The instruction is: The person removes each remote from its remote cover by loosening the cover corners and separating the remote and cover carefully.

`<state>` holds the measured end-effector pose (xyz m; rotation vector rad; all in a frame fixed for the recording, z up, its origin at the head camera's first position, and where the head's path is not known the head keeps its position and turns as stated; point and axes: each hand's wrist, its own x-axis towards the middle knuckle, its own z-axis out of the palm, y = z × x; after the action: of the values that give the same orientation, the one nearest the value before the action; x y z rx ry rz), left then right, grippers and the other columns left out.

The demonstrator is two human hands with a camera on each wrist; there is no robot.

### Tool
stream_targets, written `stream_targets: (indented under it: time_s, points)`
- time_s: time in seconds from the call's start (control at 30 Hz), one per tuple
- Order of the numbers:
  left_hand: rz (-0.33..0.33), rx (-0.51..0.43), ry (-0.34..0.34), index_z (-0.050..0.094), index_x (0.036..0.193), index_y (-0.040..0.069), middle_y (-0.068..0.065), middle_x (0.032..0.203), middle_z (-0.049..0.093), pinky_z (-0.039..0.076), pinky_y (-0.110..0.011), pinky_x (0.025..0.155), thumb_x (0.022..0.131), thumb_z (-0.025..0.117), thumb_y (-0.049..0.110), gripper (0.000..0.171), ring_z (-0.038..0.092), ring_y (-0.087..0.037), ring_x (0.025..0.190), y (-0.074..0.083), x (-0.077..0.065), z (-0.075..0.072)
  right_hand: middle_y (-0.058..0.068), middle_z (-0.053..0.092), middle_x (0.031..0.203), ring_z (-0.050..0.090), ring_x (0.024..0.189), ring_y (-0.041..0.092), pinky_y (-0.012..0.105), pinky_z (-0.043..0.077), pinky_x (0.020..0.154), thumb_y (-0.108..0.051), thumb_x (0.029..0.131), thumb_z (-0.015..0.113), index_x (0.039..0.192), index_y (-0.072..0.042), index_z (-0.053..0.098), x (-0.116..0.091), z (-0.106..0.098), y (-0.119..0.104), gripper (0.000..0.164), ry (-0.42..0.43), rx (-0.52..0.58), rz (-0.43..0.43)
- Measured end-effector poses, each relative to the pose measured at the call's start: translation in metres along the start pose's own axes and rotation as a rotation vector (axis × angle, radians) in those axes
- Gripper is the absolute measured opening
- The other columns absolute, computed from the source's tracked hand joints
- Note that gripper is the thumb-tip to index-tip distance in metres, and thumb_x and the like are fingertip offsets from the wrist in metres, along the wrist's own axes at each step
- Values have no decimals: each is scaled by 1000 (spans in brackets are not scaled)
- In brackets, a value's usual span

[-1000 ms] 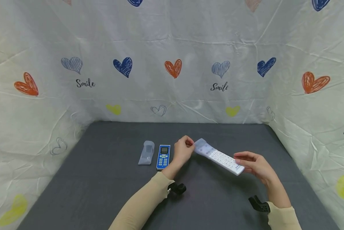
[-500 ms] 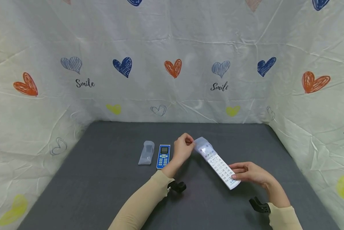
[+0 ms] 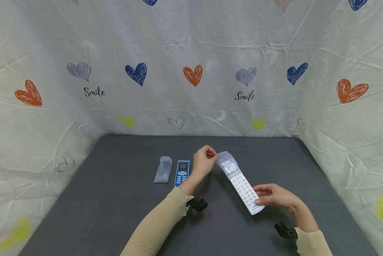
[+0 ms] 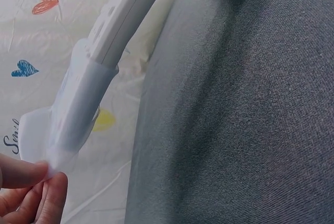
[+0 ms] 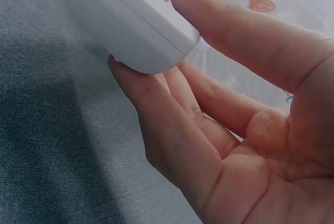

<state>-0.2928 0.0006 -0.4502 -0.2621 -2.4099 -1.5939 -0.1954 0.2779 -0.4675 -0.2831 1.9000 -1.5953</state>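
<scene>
A white remote control (image 3: 247, 193) is held tilted over the table, its upper end inside a translucent protective sleeve (image 3: 229, 165). My left hand (image 3: 205, 160) pinches a corner of the sleeve between thumb and fingers. In the left wrist view the sleeve (image 4: 78, 101) covers one end of the remote and the rest sticks out bare. The lower end of the remote is in my right hand (image 3: 279, 196), thumb on the key side and fingers underneath. Up close in the right wrist view, the thumb and fingers grip the rounded end of the remote (image 5: 130, 20).
A blue remote control (image 3: 182, 172) with a small screen lies left of my left hand, partly covered by the wrist. Beside it is another translucent sleeve (image 3: 163, 170). The dark grey table (image 3: 124, 213) is bordered by a white curtain (image 3: 166, 96) printed with hearts.
The remote's lower end has swung down and toward me with my right hand, so the remote points more steeply. My left hand keeps its pinch on the sleeve and has risen slightly.
</scene>
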Motion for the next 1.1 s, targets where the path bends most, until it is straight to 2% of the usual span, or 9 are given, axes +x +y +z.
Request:
stream_targets:
  time_s: [0.3,0.47,0.7,1.1]
  points:
    - [3,-49,-3,63,80,3,-10,75,66,54,-24,57,79,73,4,10,65,-15,63,2,1,-3,6,64,108,63,95,15,28,54,82,-13,86,69,135,16,35,2,2,2,66,-3,12,0]
    - [21,-55,30,63,78,3,-7,69,64,53,-23,53,77,73,1,10,63,-11,58,2,1,-5,6,64,110,63,96,16,29,53,83,-14,85,70,135,15,37,5,3,3,66,11,6,12]
    - [-50,-28,19,65,81,3,-11,76,67,54,-24,55,78,75,5,10,66,-16,62,2,4,-7,5,64,109,63,96,15,29,54,82,-13,85,70,134,16,37,9,0,3,66,-7,12,-9]
    - [-68,-43,18,65,82,3,-11,76,66,54,-25,55,79,75,7,11,66,-15,62,-1,6,-7,4,65,109,64,96,15,29,54,82,-9,86,67,133,16,38,8,-5,5,61,-36,25,-35]
